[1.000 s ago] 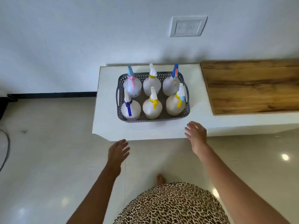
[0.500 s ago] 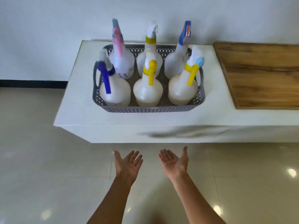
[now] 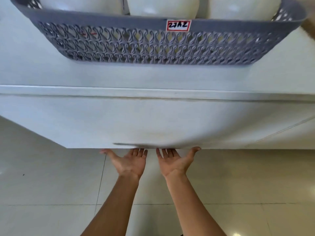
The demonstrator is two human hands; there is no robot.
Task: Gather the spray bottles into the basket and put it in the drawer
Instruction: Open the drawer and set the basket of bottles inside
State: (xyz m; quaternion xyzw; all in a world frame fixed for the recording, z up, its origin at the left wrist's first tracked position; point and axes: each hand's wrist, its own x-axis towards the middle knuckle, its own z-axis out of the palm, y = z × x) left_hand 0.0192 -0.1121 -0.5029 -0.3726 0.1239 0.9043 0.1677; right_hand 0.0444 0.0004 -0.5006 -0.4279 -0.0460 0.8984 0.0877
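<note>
Left hand (image 3: 131,163), right hand (image 3: 173,163) flat palm-up, fingers (image 3: 136,152) part-hidden under drawer (image 3: 153,121), spray bottles (image 3: 163,5) cropped

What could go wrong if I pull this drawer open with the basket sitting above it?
1. The left hand and right hand are palm up with only their fingertips under the lower edge of the drawer front. That shallow hold could slip.
2. The basket sits close to the front edge of the cabinet top, so a jerky pull might shake it and tip the spray bottles inside.
</note>
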